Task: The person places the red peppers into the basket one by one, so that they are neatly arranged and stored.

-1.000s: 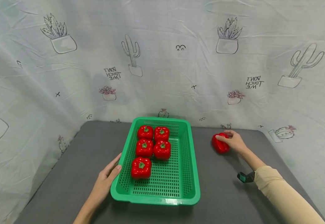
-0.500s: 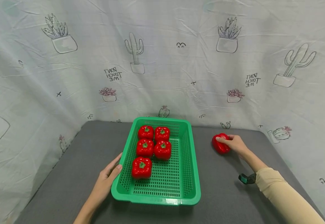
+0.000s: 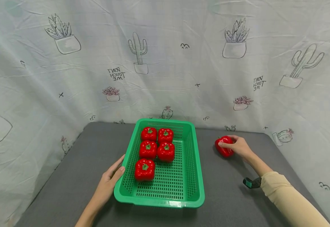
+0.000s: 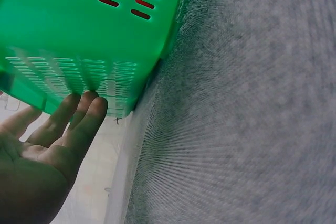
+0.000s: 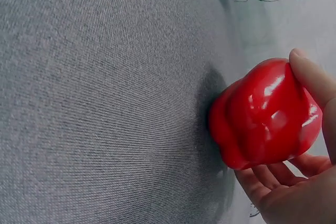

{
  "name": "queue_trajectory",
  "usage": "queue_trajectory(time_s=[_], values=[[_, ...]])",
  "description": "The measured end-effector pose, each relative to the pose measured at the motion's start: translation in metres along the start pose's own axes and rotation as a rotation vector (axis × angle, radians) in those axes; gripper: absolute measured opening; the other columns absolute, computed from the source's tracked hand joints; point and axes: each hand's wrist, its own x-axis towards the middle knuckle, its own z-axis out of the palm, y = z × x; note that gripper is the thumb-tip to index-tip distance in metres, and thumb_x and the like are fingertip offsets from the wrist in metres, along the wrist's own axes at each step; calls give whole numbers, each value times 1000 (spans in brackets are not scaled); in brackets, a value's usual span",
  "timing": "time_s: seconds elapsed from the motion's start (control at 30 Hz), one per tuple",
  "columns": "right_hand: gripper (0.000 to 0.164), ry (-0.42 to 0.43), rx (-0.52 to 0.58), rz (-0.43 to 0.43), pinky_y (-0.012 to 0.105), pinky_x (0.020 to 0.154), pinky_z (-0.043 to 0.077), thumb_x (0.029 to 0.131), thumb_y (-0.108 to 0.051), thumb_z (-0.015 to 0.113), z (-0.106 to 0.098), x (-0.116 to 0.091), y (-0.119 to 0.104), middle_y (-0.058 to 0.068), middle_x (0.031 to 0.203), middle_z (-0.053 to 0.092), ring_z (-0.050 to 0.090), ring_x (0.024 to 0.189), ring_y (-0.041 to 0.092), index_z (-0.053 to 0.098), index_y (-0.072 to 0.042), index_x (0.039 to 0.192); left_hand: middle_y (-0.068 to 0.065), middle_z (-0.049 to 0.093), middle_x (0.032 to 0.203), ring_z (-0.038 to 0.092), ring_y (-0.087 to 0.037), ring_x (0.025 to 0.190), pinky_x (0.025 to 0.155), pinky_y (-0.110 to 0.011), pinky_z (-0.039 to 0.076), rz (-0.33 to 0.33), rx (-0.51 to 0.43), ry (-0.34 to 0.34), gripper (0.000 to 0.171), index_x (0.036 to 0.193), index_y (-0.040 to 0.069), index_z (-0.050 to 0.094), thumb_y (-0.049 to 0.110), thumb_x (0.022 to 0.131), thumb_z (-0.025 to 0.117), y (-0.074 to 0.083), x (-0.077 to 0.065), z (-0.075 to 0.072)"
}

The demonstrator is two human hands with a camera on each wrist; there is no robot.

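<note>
A green plastic basket (image 3: 197, 164) with slotted walls holds several red bell peppers (image 3: 144, 170), stems up, in its left part. My left hand (image 3: 107, 182) rests against the basket's left side, its fingers fairly straight along the outer wall in the left wrist view. To the right of the basket, my right hand (image 3: 240, 147) grips another red bell pepper (image 3: 224, 146), thumb on one side and fingers on the other. That pepper lies tipped, low over the table; whether it touches the cloth is hard to tell. Its lobed end faces the right wrist camera.
The table (image 3: 102, 138) has a dark grey cloth cover. Behind and beside it hangs a pale curtain (image 3: 165, 78) with cactus drawings. A dark band with a green face (image 3: 251, 183) sits at the right wrist.
The gripped pepper has turned slightly in my right hand, its stem end now showing at the upper left, and my thumb sits a little lower on it. The left hand stays against the basket.
</note>
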Motion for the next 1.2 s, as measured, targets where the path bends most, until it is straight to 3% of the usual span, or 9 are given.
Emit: queue_trajectory(time_s=[0.53,1.2], values=[[84,18,60,-4,41,82,53,84,-39,79,2,-9,-1,27,135,44,41,120,42,40,6,143,-3,34,154,42,-20,132,93,-27,46,-15,18,1,48,153,30,37,34,106,48,2,2,3],[79,64,75,-49,42,83,53,84,-37,80,15,-17,-3,25,132,47,46,117,40,42,4,140,-2,32,155,37,-20,136,94,-25,44,-16,34,-4,49,153,32,35,37,106,47,1,0,-1]])
